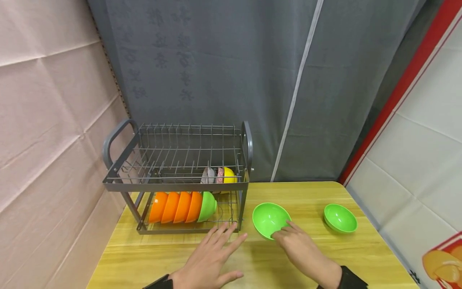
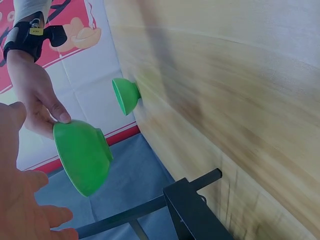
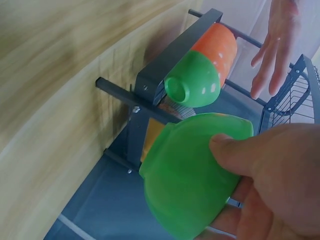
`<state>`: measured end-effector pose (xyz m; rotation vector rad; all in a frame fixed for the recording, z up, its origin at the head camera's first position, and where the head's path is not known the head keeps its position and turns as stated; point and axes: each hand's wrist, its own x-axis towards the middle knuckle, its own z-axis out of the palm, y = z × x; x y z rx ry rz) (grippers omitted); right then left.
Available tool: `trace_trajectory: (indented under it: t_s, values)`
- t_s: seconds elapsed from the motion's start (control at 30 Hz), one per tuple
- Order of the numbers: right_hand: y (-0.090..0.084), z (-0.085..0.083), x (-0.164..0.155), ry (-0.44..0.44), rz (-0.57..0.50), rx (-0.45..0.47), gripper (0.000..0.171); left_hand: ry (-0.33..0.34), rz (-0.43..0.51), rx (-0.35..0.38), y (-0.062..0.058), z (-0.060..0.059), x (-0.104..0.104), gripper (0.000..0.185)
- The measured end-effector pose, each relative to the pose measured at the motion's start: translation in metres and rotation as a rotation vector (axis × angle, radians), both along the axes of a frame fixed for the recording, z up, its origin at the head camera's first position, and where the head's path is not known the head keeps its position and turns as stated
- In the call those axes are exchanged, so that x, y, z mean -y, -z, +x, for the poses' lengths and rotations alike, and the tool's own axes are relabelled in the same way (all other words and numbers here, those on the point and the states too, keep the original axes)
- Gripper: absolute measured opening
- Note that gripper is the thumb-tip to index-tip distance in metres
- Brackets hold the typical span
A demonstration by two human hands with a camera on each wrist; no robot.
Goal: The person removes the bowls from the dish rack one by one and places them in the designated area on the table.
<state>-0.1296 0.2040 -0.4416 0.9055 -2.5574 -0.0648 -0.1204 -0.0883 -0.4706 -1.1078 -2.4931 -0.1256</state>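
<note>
A green bowl [image 1: 268, 218] sits tilted on the wooden table [image 1: 288, 261] just right of the dish rack [image 1: 177, 176]. My right hand [image 1: 297, 245] pinches its near rim, thumb inside and fingers under, as the right wrist view shows on the bowl [image 3: 192, 187]. My left hand [image 1: 213, 259] hovers flat with spread fingers over the table in front of the rack, holding nothing. A second green bowl [image 1: 340, 218] stands upright further right. In the left wrist view the held bowl [image 2: 82, 155] and the far bowl [image 2: 125, 95] both show.
The rack's lower shelf holds a row of several orange bowls [image 1: 175, 206] and one green bowl [image 1: 207, 205] on edge. Pale bowls and a yellow one [image 1: 228, 175] stand behind. A grey curtain [image 1: 252, 80] hangs behind the table; padded walls flank both sides.
</note>
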Motion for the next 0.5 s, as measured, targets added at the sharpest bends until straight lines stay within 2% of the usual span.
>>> trace_trajectory:
  t_s: [0.27, 0.5]
  values:
    - [0.006, -0.005, -0.012, 0.076, -0.009, 0.032, 0.028, 0.033, -0.012, 0.078, 0.004, -0.001, -0.006, 0.075]
    - [0.009, -0.01, -0.027, 0.185, 0.008, 0.098, 0.022, 0.064, -0.014, 0.071, 0.006, 0.0, -0.015, 0.074]
